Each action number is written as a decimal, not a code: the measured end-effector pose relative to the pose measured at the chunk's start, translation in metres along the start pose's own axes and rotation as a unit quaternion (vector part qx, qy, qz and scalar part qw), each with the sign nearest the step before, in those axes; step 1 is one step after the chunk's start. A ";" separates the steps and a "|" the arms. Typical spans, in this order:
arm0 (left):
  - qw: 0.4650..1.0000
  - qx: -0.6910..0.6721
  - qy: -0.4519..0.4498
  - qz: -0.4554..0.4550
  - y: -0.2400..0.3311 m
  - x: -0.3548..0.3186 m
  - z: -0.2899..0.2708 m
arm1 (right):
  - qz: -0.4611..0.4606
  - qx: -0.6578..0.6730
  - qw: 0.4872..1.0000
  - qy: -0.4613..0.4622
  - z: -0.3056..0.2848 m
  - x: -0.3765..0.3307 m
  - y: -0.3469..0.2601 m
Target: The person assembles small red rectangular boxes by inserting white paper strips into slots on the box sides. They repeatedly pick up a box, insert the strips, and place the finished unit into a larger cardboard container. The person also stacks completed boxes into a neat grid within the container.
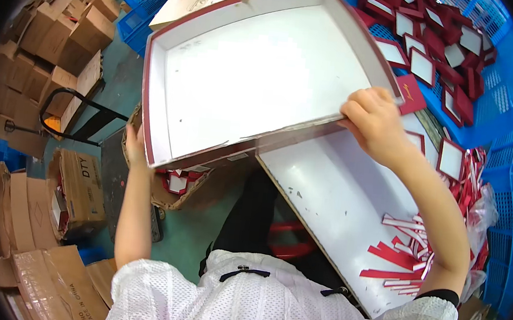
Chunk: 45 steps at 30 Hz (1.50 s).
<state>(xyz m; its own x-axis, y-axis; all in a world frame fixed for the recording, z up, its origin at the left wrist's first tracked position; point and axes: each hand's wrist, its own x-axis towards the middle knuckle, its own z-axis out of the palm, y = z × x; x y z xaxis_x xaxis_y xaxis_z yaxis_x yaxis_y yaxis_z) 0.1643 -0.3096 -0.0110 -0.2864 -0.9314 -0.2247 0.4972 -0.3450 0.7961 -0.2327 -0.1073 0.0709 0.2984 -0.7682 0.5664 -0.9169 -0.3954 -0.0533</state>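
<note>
A large shallow tray (pixel 258 80), white inside with dark red edges, is held up tilted in front of me, with a few dark specks on its white bottom. My right hand (pixel 374 119) is closed over its near right edge, fingers curled round the rim. At the tray's left side my left hand (pixel 136 146) grips the wall, its fingers partly hidden behind it. A small red box (pixel 412 95) with gold marking shows just beyond my right hand. Beneath the tray, an open carton (pixel 169 202) with red and white pieces is partly covered.
A white tabletop (pixel 327 191) lies to the right, bearing red and white strips (pixel 398 260). Blue crates (pixel 507 91) stand at the far right, one heaped with small dark red boxes (pixel 423 68). Cardboard cartons (pixel 84 186) and a black-handled trolley (pixel 83 103) are at the left.
</note>
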 end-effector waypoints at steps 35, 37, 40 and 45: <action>0.662 0.392 -0.637 0.052 -0.237 -0.252 0.262 | 0.518 -0.186 0.806 0.220 -0.082 -0.277 -0.180; 0.712 0.367 -0.543 -0.252 -0.242 -0.260 0.275 | 0.452 -0.129 0.840 0.271 -0.085 -0.254 -0.200; 0.689 0.224 -0.513 -0.460 -0.248 -0.270 0.278 | 0.404 -0.085 0.877 0.246 -0.082 -0.236 -0.235; 0.686 0.223 -0.531 -0.444 -0.268 -0.276 0.270 | 0.461 0.043 0.856 0.229 -0.069 -0.242 -0.277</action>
<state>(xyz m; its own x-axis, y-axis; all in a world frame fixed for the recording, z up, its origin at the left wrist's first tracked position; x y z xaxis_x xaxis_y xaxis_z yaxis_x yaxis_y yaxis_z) -0.1108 0.0713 -0.0111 -0.8674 0.3151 -0.3851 -0.4923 -0.4313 0.7561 -0.0691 0.2229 0.0052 -0.6958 -0.5039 0.5119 -0.6772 0.2226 -0.7013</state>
